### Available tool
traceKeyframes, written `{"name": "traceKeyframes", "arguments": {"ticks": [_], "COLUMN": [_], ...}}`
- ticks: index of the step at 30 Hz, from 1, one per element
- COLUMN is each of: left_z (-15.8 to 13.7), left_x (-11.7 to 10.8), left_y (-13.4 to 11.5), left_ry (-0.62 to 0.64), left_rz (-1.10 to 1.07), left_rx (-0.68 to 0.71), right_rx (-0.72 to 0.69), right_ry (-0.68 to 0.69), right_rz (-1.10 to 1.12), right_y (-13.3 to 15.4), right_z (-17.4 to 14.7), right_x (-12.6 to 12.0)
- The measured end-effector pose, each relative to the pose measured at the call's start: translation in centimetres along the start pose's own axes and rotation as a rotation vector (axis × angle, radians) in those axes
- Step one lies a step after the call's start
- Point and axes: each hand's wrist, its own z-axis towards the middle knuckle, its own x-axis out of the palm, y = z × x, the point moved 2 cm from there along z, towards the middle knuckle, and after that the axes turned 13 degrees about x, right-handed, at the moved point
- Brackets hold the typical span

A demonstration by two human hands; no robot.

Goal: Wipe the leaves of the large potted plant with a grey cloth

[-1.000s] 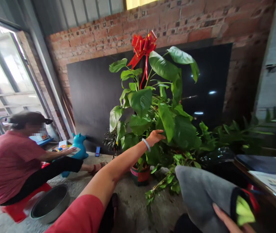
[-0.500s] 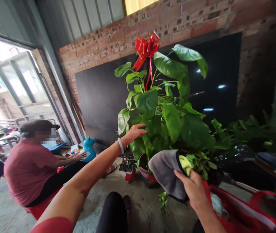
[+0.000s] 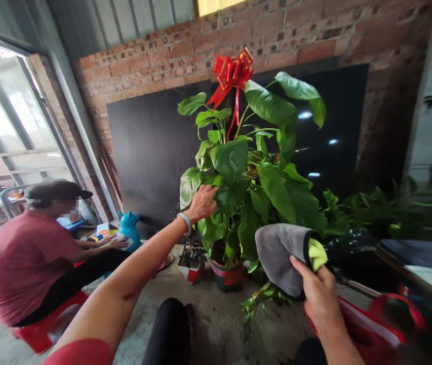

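Observation:
A tall leafy potted plant (image 3: 271, 187) with broad green leaves stands in front of me in a green and red pot (image 3: 226, 276). A shiny red ribbon bow (image 3: 233, 73) tops it. My left hand (image 3: 201, 202) reaches into the leaves on its left side, fingers bent and closed on a leaf; the fingertips are partly hidden in the foliage. Off to the right of the pot, my right hand (image 3: 319, 284) grips a folded cleaning cloth (image 3: 282, 256), grey outside and yellow-green inside. The cloth hangs in front of the lower leaves.
A small pot (image 3: 191, 274) with a dark plant sits left of the large one. Trailing greenery (image 3: 257, 299) lies on the floor. At right are a red bag (image 3: 367, 324) and a table edge (image 3: 424, 268). A person (image 3: 29, 258) sits on a red stool at left, near a blue toy animal (image 3: 129, 228).
My left hand has moved slightly left and its fingers have bent in among the leaves. My right hand and the cloth have shifted right, away from the pot. The view has turned a little.

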Motion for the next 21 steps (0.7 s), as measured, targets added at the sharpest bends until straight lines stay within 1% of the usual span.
{"name": "traceKeyframes", "arguments": {"ticks": [2, 3, 5, 7, 8, 9, 10, 11, 13, 14, 16, 18, 21], "left_z": [-1.5, -2.1, -3.1, -3.6, -3.7, -3.8, -3.8, -3.7, -3.5, -3.4, -3.1, -2.7, -1.7], "left_x": [3.1, 4.7, 7.5, 9.7, 10.6, 11.3, 11.8, 12.3, 12.6, 12.6, 12.3, 11.7, 11.0], "left_y": [-0.8, -1.4, -2.6, -3.9, -4.5, -5.1, -5.5, -5.9, -6.0, -5.9, -5.4, -5.1, -5.6], "left_ry": [0.071, 0.101, 0.143, 0.157, 0.155, 0.148, 0.139, 0.127, 0.097, 0.084, 0.072, 0.081, 0.085], "left_rz": [-0.045, -0.073, -0.137, -0.211, -0.250, -0.286, -0.317, -0.342, -0.377, -0.393, -0.440, -0.516, -0.657], "left_rx": [-0.023, -0.036, -0.050, -0.047, -0.040, -0.029, -0.018, -0.009, -0.007, -0.018, -0.062, -0.106, -0.129], "right_rx": [0.068, 0.070, -0.032, -0.164, -0.209, -0.225, -0.209, -0.161, -0.012, 0.067, 0.186, 0.213, 0.093], "right_ry": [-0.015, -0.020, -0.020, -0.017, -0.016, -0.009, 0.005, 0.029, 0.071, 0.075, 0.039, -0.019, -0.052], "right_rz": [0.049, 0.072, 0.110, 0.122, 0.100, 0.057, 0.001, -0.056, -0.128, -0.139, -0.128, -0.082, -0.009], "right_y": [0.9, 1.8, 3.7, 4.9, 5.0, 4.8, 4.2, 3.4, 1.7, 0.9, 0.1, 0.1, 0.5], "right_z": [-0.8, -1.1, -1.4, -1.5, -1.5, -1.5, -1.6, -1.7, -1.9, -2.1, -2.3, -2.4, -2.1], "right_x": [-0.5, -0.3, 0.4, 1.2, 1.5, 1.5, 1.4, 1.1, 0.0, -0.7, -2.0, -2.6, -2.6]}}
